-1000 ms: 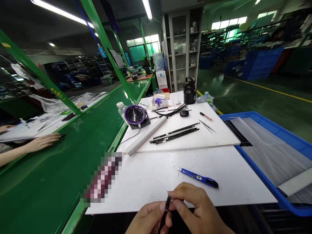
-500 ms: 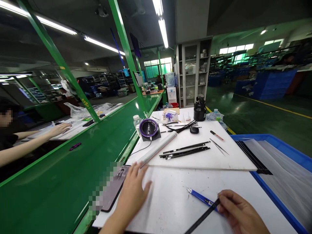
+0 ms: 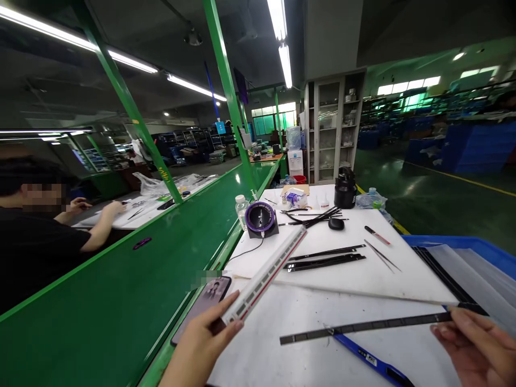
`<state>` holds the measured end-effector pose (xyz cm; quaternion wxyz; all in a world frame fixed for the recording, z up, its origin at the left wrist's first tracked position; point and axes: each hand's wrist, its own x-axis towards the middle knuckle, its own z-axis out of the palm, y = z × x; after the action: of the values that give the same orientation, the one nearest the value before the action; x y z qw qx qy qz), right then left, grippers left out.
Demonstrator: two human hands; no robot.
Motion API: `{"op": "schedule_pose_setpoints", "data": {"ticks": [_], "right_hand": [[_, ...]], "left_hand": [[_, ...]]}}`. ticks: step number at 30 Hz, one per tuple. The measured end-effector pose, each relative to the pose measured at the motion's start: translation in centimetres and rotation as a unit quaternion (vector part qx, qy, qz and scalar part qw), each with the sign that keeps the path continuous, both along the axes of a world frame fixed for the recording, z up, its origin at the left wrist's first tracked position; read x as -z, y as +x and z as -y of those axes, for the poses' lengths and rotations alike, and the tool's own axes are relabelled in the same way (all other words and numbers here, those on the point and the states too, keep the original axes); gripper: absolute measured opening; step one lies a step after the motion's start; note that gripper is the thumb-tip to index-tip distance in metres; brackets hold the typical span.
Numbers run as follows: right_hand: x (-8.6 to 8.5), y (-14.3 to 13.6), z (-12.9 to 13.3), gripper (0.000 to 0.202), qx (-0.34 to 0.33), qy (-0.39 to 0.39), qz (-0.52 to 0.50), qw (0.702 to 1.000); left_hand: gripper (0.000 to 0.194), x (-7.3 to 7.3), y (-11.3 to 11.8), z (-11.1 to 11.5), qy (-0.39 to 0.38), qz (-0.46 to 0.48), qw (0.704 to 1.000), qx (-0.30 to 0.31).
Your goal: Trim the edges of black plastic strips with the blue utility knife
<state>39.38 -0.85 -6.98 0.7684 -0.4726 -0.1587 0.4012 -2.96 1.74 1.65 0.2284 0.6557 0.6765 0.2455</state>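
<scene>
My left hand (image 3: 205, 338) grips the near end of a long white bar (image 3: 268, 274) with a red line and dark segments, tilted up from the table. At the right, my right hand (image 3: 479, 344) pinches the end of a thin black strip (image 3: 363, 326), which stretches leftward over the white surface. Beneath the strip lies a blue pen-shaped knife (image 3: 373, 360). More black strips (image 3: 326, 262) rest on the white foam board (image 3: 387, 279), with tweezers (image 3: 382, 255) and a small red-and-black tool (image 3: 378, 235) to their right.
A phone (image 3: 203, 306) lies by the green partition (image 3: 121, 301). Farther back are a purple-rimmed round device (image 3: 260, 217), a clear bottle (image 3: 241, 210), a black case (image 3: 336, 223) and a black jug (image 3: 345, 189). A blue bin (image 3: 475, 244) stands right; a person (image 3: 36, 231) sits left.
My left hand has closed on the white bar and lifted its near end. My right hand has moved right, swinging the black strip nearly level. The view has shifted left.
</scene>
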Motion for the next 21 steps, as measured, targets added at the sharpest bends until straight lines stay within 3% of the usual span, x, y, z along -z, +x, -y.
{"op": "schedule_pose_setpoints", "data": {"ticks": [4,8,15,21], "right_hand": [[-4.8,-2.9,-1.1,0.032,-0.006,0.038,0.036,0.999],[-8.0,-5.6,-1.7,0.034,-0.015,0.014,0.045,0.999],[-8.4,-6.0,-2.1,0.039,-0.018,0.008,0.119,0.993],[-7.8,-5.1,-3.4,0.042,-0.012,-0.005,0.220,0.975]], "left_hand": [[0.059,-1.1,1.5,3.5,-0.019,0.100,0.994,-0.031],[0.053,-1.6,2.6,4.1,-0.020,0.148,0.989,-0.017],[0.049,-0.1,2.4,3.6,-0.029,0.183,0.983,0.005],[0.047,0.0,4.5,4.3,-0.023,0.329,0.943,-0.035]]}}
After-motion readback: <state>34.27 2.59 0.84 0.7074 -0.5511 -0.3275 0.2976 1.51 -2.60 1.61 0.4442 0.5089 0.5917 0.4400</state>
